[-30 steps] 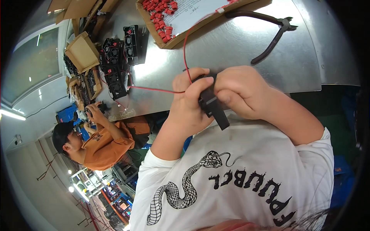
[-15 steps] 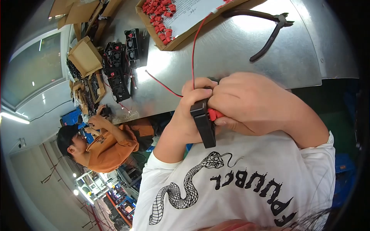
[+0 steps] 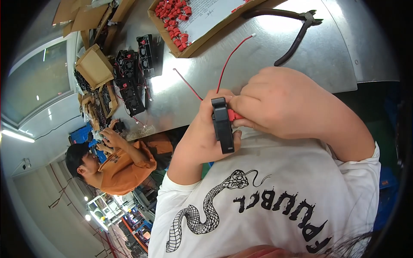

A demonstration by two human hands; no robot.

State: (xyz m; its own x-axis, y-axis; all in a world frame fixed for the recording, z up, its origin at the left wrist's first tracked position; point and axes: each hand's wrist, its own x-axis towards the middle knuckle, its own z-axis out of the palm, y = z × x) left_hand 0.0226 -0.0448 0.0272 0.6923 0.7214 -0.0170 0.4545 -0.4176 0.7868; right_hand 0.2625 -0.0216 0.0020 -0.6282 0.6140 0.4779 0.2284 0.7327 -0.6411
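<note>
Above my lap, my left hand (image 3: 207,136) is closed around a black plastic housing (image 3: 224,131), seen nearly edge-on. A small red plastic part (image 3: 235,115) sticks out of its right side. My right hand (image 3: 275,103) pinches that part, fingertips against the housing. Two thin leads trail from the far side of my left hand: a red wire (image 3: 225,64) ending in a small white plug, and a shorter red-and-black wire (image 3: 187,84) to its left. How they join the housing is hidden by my fingers.
On the metal table (image 3: 206,64), a cardboard tray (image 3: 189,52) holds many red parts (image 3: 174,21) and a paper sheet. Dark-handled cutting pliers (image 3: 294,41) lie right of it. Black fan units (image 3: 129,81) stand left. Further left a co-worker in orange (image 3: 124,172) handles something.
Both hands have risen slightly with the housing, which is now more upright. The longer red wire has swung clear of the tray, showing its white plug.
</note>
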